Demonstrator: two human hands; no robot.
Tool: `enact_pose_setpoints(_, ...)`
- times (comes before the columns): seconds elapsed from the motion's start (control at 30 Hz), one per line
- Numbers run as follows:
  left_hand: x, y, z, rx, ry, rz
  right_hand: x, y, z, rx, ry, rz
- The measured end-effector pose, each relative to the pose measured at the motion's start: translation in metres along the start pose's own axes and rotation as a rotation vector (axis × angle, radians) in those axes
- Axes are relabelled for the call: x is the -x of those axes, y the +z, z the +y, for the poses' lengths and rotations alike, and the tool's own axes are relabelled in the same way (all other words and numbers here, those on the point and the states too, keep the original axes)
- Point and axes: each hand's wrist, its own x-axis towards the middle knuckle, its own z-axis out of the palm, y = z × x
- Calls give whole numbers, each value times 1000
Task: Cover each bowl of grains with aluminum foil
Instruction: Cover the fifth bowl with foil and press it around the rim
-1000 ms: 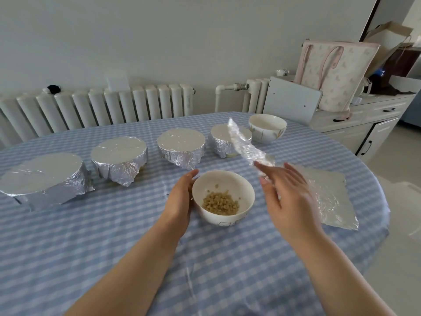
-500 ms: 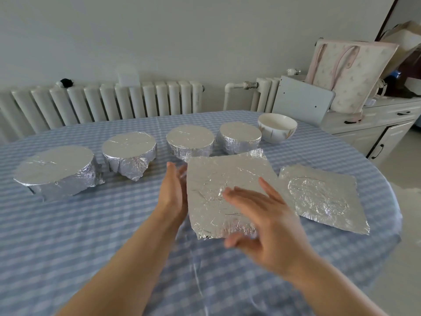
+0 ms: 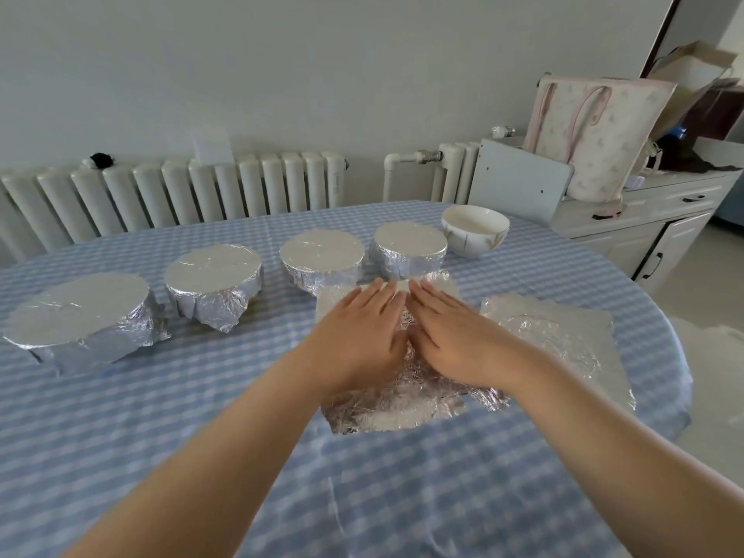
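A crinkled foil sheet [image 3: 386, 410] lies draped over the near bowl at the table's centre, and the bowl is hidden beneath it. My left hand [image 3: 358, 336] and my right hand [image 3: 457, 340] lie flat side by side on top of the sheet, fingers straight, pressing it down. Behind them stands a row of several foil-covered bowls, among them one at the far left [image 3: 80, 316] and one just beyond my fingertips [image 3: 408, 249]. An uncovered white bowl [image 3: 475, 229] stands at the right end of the row. A second loose foil sheet [image 3: 563, 340] lies flat to the right.
The round table [image 3: 120, 436] wears a blue checked cloth. White radiators [image 3: 181, 195] line the wall behind it. A white cabinet [image 3: 644, 219] with a pale tote bag [image 3: 596, 134] stands at the right, close to the table's edge.
The foil sheet went from held up above the bowl to lying across it. Both hands moved onto its top and now lie flat together in the middle.
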Motion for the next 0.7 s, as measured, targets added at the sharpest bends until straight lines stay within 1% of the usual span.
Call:
enact_pose_setpoints(0.1,-1,17,-5,-38,-10,-90,0,11,0,18,7,-73)
enact_pose_setpoints(0.17,1,23,-6,-22,-7,-110,2,16,0,2,18,-100)
enact_pose_setpoints(0.47,4,26,-9,0,24,-99,4,24,1,8,22,-45)
enact_pose_setpoints(0.57,4,28,-10,1,35,-80,4,26,1,-24,4,-28)
enact_pose_setpoints(0.7,4,26,-11,15,33,-98,5,25,1,-53,4,-22)
